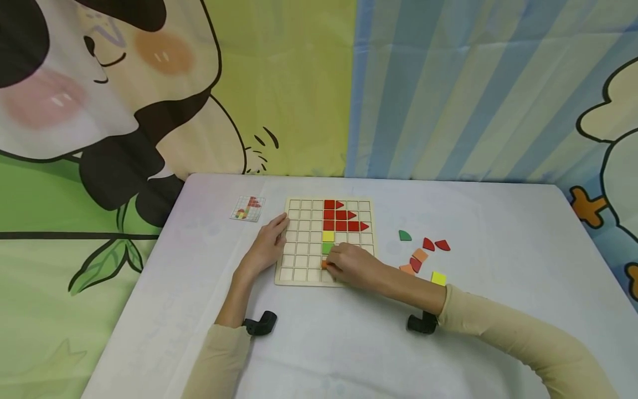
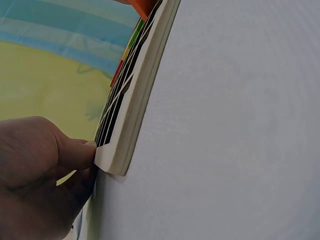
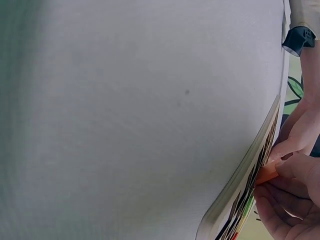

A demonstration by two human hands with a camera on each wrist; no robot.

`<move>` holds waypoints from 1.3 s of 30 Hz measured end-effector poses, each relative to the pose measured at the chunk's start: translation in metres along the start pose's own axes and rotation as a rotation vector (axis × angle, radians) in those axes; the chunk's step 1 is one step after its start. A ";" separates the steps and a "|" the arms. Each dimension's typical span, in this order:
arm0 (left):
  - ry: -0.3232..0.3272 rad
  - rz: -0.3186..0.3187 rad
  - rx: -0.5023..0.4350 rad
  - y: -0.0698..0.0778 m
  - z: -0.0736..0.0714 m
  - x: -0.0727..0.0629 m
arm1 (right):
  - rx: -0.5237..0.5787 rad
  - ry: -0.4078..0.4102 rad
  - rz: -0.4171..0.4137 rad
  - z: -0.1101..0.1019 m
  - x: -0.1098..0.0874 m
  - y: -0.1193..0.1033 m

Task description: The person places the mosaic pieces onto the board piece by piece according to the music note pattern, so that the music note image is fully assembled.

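Observation:
A pale wooden grid board (image 1: 299, 233) lies on the table. Red square and pointed tiles (image 1: 341, 225) fill part of its upper rows, with a yellow square (image 1: 328, 236) and a green square (image 1: 327, 248) below them. My left hand (image 1: 266, 244) holds the board's left edge; in the left wrist view its thumb (image 2: 77, 152) presses at the corner. Between thumb and fingers, my right hand (image 1: 356, 266) pinches an orange tile (image 3: 267, 172) at a lower cell under the green square. The hand covers the cells to the right of that tile.
A small pattern card (image 1: 247, 208) lies left of the board. To the right are loose tiles: a green quarter-round (image 1: 405, 235), red quarter-rounds (image 1: 442, 245), orange pieces (image 1: 420, 255) and a yellow square (image 1: 438, 278), close to the right forearm. Black wrist cameras (image 1: 261, 323) sit on both wrists.

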State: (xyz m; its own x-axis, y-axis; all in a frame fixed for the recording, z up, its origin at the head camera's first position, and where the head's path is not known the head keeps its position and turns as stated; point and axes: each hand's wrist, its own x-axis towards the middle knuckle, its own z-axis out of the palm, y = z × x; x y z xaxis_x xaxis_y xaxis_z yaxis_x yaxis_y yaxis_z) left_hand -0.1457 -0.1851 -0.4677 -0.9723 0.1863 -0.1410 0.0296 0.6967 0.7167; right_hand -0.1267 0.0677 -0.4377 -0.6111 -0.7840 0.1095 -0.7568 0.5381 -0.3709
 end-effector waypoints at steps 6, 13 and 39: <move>0.002 0.002 -0.006 0.000 0.000 0.000 | -0.075 0.005 -0.014 0.001 0.001 0.002; 0.001 0.007 -0.004 0.000 0.001 0.001 | -0.215 0.008 -0.043 0.004 -0.001 0.003; 0.004 0.003 0.000 -0.001 0.001 0.000 | -0.033 0.009 -0.015 -0.004 -0.016 0.014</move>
State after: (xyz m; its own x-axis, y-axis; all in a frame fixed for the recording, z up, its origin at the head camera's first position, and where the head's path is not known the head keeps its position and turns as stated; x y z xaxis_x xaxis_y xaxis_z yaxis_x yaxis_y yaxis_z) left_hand -0.1455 -0.1854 -0.4691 -0.9732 0.1854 -0.1359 0.0324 0.6959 0.7174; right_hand -0.1282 0.0888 -0.4408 -0.6014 -0.7894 0.1230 -0.7731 0.5361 -0.3389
